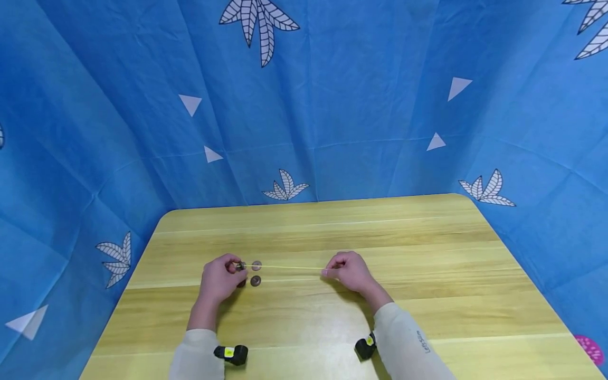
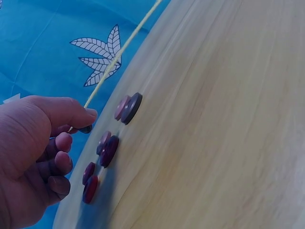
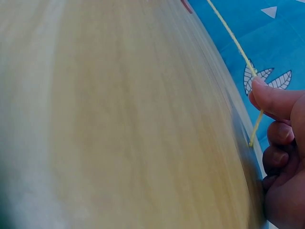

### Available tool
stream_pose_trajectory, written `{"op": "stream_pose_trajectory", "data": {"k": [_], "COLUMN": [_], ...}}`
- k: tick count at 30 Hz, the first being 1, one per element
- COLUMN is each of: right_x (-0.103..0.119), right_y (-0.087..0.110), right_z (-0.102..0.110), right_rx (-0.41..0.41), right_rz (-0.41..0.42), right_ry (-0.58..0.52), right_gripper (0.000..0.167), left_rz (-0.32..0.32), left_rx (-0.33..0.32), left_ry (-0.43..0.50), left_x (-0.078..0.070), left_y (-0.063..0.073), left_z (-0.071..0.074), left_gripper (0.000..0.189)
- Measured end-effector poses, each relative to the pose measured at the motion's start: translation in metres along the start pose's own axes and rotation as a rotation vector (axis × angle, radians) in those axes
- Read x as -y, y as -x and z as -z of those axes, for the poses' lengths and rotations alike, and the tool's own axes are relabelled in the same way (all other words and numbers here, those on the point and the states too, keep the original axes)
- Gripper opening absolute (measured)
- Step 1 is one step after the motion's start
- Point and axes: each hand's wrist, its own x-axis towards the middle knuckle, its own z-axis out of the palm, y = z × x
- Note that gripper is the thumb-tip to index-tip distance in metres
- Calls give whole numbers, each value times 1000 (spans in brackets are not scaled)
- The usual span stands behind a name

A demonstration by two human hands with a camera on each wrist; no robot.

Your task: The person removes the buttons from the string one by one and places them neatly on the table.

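A yellow string (image 1: 290, 267) runs taut between my two hands above the table. My left hand (image 1: 220, 278) pinches a dark button (image 2: 86, 129) between thumb and forefinger, with one end of the string at the same spot. Whether the string passes through the button is hidden by the thumb. My right hand (image 1: 350, 271) pinches the string near its other end, and a short tail (image 3: 256, 128) hangs below the thumb. Beside and below the left hand lie several buttons in reddish, brown and dark tones, among them a dark one (image 1: 255, 281) and a paler one (image 1: 257, 265).
The wooden table (image 1: 309, 227) reaches back to a blue curtain (image 1: 356, 105) printed with leaves and triangles. Each wrist carries a small black camera, one at the left sleeve (image 1: 197, 356) and one at the right sleeve (image 1: 404, 338).
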Motion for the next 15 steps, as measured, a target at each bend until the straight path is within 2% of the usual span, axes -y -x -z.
{"op": "stream_pose_trajectory", "data": {"k": [15], "right_x": [-3], "right_y": [-2], "right_z": [-1], "right_rx": [-10], "right_rz": [-7], "right_ry": [16], "right_gripper": [13], "left_rz": [19], "left_rx": [4], "left_ry": [12], "left_x": [1], "left_y": [9], "left_z": [10], "left_gripper": [22]}}
